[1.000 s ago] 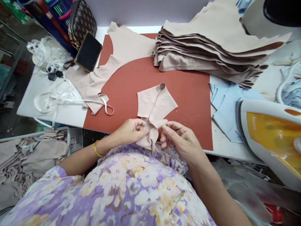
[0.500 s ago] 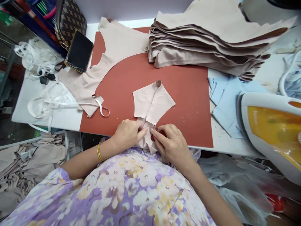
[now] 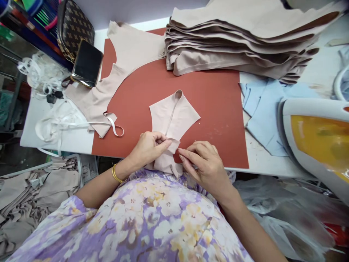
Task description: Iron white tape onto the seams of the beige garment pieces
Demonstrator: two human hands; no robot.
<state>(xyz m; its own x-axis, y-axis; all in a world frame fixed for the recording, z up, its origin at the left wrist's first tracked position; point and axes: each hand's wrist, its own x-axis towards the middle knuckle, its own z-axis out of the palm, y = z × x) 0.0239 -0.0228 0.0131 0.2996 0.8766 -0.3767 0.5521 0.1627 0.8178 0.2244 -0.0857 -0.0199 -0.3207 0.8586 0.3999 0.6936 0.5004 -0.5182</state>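
Note:
A beige fabric piece lies at the front of the brown mat, its top end curled into a small loop. Its lower end hangs over the table edge against the flowered dress. My left hand is closed on this piece, thumb and fingers pinching a small folded flap near the lower end. Just right of the flap is my right hand. Its index fingertip is close to the flap's edge, and a small gap shows between index finger and thumb. Whether that fingertip touches the fabric is hard to see.
Beige fabric is stacked at the back right. Another beige piece lies back left, under a phone. White tape lies left. A yellow-and-white iron stands right, beside blue pieces. A crate of scraps stands below left.
My right hand has drawn slightly right, off the fabric it was pinching. A small flap now shows folded over at my left fingers. The whole view has shifted a little.

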